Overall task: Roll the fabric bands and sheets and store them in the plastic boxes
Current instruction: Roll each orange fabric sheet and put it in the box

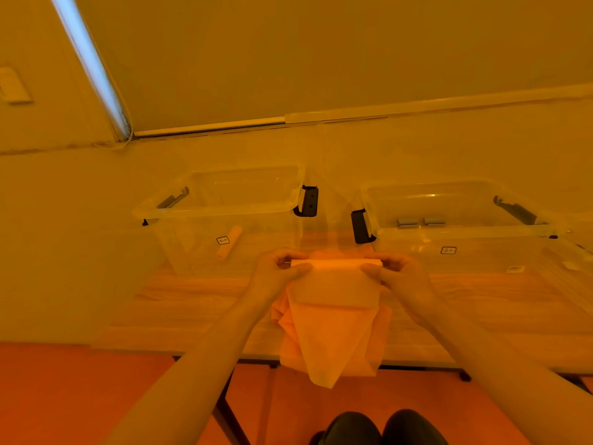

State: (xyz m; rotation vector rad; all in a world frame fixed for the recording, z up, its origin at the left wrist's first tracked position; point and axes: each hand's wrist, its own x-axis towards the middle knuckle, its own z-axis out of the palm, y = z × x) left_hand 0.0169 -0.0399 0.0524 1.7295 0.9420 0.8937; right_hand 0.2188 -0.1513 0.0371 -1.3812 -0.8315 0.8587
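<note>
A pale fabric sheet (333, 313) hangs from my two hands over the table's front edge, its top edge turned into a thin roll (335, 263). My left hand (282, 271) pinches the roll's left end. My right hand (391, 273) pinches its right end. More orange fabric (383, 335) lies under the sheet on the table. Two clear plastic boxes stand behind: the left box (224, 210) holds one small rolled band (229, 242), and the right box (462, 232) holds two small grey rolls (421, 221).
The wooden table (179, 303) stands against a light wall. Black latches hang on the boxes' facing ends, one latch (308, 200) on the left box and another latch (361, 226) on the right. My knees (378, 427) show below the table edge, above an orange floor.
</note>
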